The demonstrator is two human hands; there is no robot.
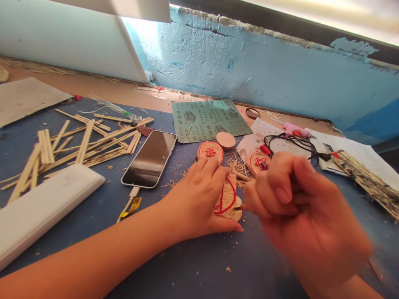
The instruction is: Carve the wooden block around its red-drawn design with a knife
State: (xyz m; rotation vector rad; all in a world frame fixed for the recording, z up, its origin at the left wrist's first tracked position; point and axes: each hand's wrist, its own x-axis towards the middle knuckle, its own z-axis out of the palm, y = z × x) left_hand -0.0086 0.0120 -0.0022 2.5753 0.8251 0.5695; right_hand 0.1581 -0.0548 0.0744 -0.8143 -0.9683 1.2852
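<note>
While the left hand (pixel 196 193) presses a wood slice (pixel 227 199), the right hand (pixel 299 203) pinches; grip contents hidden.

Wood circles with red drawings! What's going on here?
A person's left hand presses a red-marked wooden piece onto a blue mat. The right hand pinches a small tool, mostly hidden, against the piece's edge. Wood shavings lie around it. Nearby sit a wooden disc with a red flower and another with a red star.
</note>
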